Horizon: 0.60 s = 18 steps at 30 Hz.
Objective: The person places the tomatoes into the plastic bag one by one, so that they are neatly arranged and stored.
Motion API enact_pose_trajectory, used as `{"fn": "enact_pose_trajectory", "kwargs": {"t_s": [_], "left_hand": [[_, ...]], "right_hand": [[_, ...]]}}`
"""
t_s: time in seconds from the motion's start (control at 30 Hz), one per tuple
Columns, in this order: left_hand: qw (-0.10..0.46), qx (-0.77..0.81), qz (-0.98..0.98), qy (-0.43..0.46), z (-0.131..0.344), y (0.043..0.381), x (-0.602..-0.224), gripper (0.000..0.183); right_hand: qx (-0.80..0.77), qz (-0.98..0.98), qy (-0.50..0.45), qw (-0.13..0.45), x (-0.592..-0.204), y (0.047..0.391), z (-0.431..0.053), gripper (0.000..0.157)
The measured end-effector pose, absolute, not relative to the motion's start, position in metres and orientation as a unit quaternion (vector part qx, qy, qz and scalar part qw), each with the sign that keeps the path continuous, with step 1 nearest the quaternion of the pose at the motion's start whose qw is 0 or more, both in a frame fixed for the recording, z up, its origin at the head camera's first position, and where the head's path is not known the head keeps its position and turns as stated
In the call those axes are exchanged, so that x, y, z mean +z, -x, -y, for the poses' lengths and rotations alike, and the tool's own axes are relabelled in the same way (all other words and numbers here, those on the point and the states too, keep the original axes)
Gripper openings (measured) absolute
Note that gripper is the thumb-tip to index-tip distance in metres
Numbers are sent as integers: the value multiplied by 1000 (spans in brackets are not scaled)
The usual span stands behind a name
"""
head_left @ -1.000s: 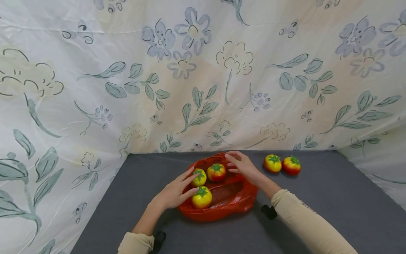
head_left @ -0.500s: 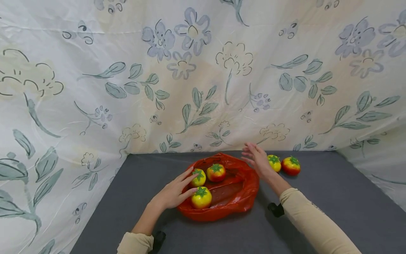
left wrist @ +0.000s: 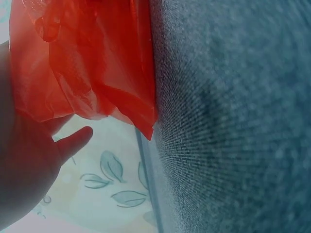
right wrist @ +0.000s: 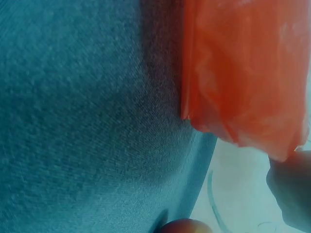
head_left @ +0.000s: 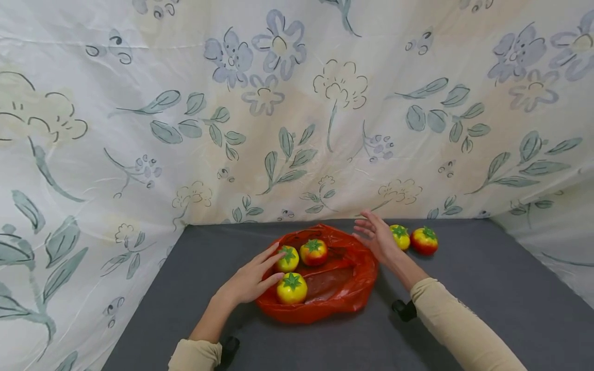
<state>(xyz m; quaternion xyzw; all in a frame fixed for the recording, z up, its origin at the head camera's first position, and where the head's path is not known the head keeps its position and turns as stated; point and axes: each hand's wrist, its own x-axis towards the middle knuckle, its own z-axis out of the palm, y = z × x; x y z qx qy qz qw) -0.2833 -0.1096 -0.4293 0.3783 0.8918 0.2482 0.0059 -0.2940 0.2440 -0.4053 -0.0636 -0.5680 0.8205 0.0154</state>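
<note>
Nearby, the left hand (head_left: 250, 279) lies over the left rim of the bag (head_left: 315, 313), its grip loose; three tomatoes (head_left: 292, 296) sit inside. The right hand (head_left: 382, 241), its grip relaxed and empty, has moved from the bag's mouth toward two loose tomatoes (head_left: 424, 246), uncovering that mouth. Right of these, the surface (head_left: 487, 275) offers room; its far edge meets the curtain (head_left: 345, 170).

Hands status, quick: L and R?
Left hand: open, over the red bag's left rim; gripping nothing visible.
Right hand: open, holding nothing, at the bag's right side.
</note>
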Motion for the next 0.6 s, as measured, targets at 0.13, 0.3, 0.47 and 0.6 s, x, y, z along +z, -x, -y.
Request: {"fn": "enact_pose_trajectory", "kwargs": {"t_s": [0.13,0.3,0.47,0.6], "left_hand": [[3,251,-889,-383,111,285,-430,58],[-2,248,-889,-384,113,286,-430,58],[-3,242,-891,-384,115,288,-431,59],[-4,244,-892,-380,116,288,-431,58]], "right_hand": [[847,528,65,4,-402,292,-251,39],[864,500,57,-2,-398,286,-261,35],[871,488,54,5,-396,284,-271,40],[873,485,53,10,-394,282,-283,42]]}}
